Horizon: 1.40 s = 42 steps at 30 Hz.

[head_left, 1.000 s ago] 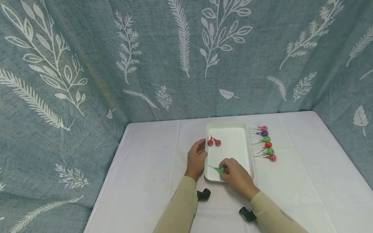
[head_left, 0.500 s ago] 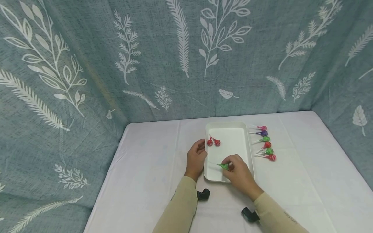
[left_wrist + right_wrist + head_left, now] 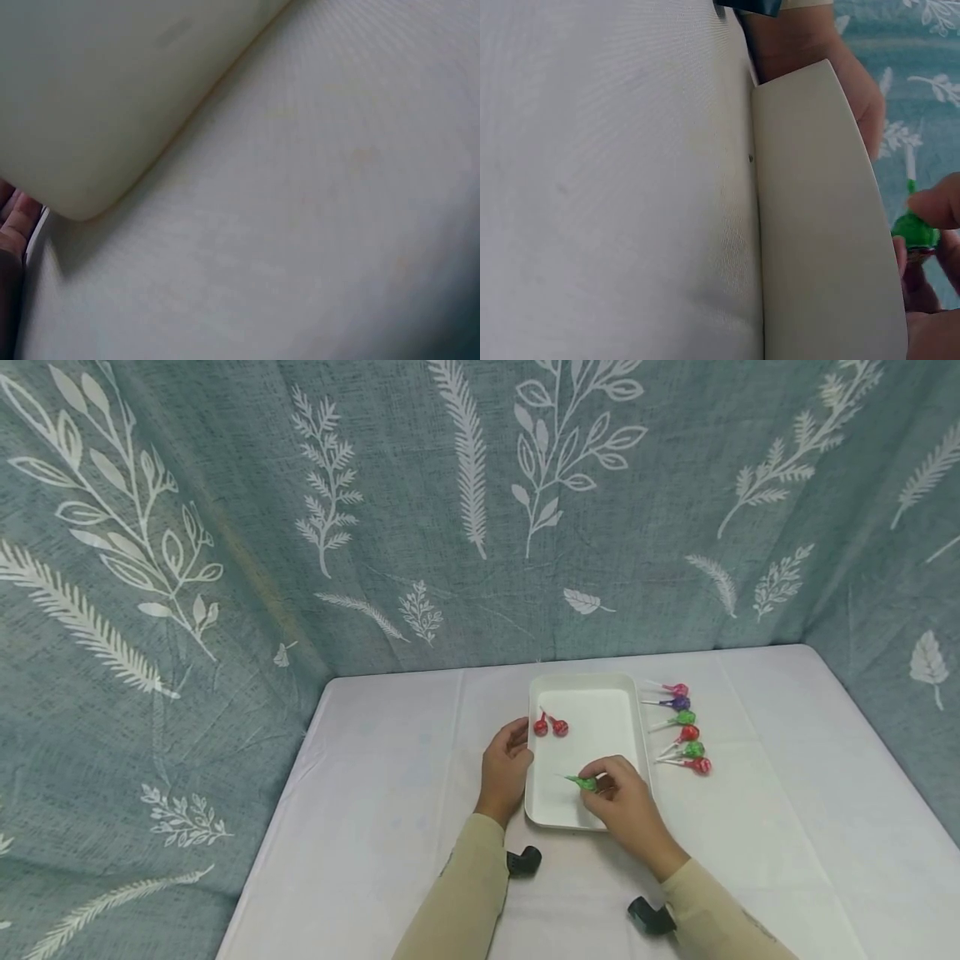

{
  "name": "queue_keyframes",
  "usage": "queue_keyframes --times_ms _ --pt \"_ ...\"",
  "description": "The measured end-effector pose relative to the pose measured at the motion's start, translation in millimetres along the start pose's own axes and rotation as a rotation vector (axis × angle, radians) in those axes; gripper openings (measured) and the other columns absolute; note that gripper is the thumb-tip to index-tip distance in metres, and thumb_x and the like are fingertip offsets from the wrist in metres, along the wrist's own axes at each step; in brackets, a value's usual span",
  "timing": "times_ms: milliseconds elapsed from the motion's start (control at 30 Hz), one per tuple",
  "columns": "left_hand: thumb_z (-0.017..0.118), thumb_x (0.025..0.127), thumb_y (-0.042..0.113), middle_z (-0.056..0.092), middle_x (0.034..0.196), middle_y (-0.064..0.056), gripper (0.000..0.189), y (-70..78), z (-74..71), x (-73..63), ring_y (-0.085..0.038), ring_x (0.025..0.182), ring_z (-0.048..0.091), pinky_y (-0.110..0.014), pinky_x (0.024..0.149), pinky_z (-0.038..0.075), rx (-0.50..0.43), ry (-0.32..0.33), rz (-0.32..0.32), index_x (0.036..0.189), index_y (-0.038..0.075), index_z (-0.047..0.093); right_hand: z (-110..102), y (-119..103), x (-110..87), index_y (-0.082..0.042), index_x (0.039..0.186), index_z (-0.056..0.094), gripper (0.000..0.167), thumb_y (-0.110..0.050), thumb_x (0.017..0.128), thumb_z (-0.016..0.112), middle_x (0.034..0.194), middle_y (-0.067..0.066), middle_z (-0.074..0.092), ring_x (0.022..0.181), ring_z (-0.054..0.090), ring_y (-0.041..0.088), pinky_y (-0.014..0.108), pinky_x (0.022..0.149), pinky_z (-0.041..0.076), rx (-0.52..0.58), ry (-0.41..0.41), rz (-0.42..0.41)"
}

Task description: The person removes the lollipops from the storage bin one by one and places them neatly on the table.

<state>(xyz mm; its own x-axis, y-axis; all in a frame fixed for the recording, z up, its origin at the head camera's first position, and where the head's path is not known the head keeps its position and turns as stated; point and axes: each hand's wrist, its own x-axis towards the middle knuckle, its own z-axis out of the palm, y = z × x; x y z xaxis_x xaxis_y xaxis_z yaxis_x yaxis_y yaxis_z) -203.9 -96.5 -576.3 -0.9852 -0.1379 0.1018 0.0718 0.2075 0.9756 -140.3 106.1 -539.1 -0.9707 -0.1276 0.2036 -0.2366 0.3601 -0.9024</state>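
Note:
Between the thumb and fingers of my right hand (image 3: 626, 802) is a green-wrapped lollipop (image 3: 587, 783), held above the near part of a white tray (image 3: 597, 685). Its white stick points left. The right wrist view shows the green lollipop (image 3: 915, 230) pinched near its round head, beyond the tray's wall (image 3: 821, 217). My left hand (image 3: 504, 774) rests against the tray's left side, fingers loosely bent and touching the rim. Two red lollipops (image 3: 551, 727) lie inside the tray near its left wall. The left wrist view has mostly the tray's outer wall (image 3: 112, 90) and white cloth.
Right of the tray, several lollipops lie in a column on the white cloth (image 3: 780, 793): pink (image 3: 675, 690), purple (image 3: 678, 703), green (image 3: 685, 718) and red (image 3: 690, 733) among them. A patterned blue-green curtain (image 3: 450, 510) hangs behind and beside the table.
My right hand has moved a little right and away from me with the green lollipop, whose head now shows between the fingers. The left hand and the tray have stayed in place.

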Motion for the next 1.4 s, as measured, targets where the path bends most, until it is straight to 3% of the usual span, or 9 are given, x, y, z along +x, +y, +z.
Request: queue_keyframes --times_ms 167,367,800,1400 --pt "0.057 0.093 0.000 0.071 0.137 -0.008 0.056 -0.2 1.1 0.7 -0.023 0.123 0.069 -0.041 0.105 0.057 -0.004 0.003 0.005 0.148 0.007 0.065 -4 1 0.1 0.000 0.113 0.070 0.028 0.012 0.089 0.075 0.106 0.008 0.065 0.090 0.062 0.020 0.022 0.072 0.055 0.067 0.044 -0.028" --pt "0.058 0.094 0.000 0.071 0.137 -0.008 0.055 0.4 2.4 0.1 -0.023 0.122 0.069 -0.041 0.105 0.058 0.012 0.002 -0.008 0.148 0.008 0.065 -10 -1 1.6 0.003 0.118 0.066 0.029 0.011 0.092 0.074 0.103 0.012 0.068 0.087 0.064 0.018 0.021 0.069 0.056 0.149 0.020 0.038" --pt "0.058 0.093 0.000 0.072 0.134 -0.007 0.055 0.3 3.5 0.0 -0.023 0.119 0.070 -0.042 0.103 0.059 0.024 0.021 -0.011 0.146 0.007 0.066 -37 -9 3.5 0.000 0.119 0.071 0.022 0.000 0.097 0.077 0.117 0.013 0.066 0.097 0.062 0.022 0.018 0.079 0.054 0.126 0.039 0.087" --pt "0.058 0.094 -0.001 0.071 0.136 -0.008 0.054 3.4 6.0 2.7 -0.023 0.122 0.069 -0.039 0.105 0.057 0.022 0.023 -0.018 0.147 0.007 0.065 -72 1 2.1 0.005 0.124 0.069 0.026 -0.002 0.100 0.076 0.113 0.016 0.068 0.094 0.062 0.016 0.018 0.075 0.055 0.091 0.070 0.126"
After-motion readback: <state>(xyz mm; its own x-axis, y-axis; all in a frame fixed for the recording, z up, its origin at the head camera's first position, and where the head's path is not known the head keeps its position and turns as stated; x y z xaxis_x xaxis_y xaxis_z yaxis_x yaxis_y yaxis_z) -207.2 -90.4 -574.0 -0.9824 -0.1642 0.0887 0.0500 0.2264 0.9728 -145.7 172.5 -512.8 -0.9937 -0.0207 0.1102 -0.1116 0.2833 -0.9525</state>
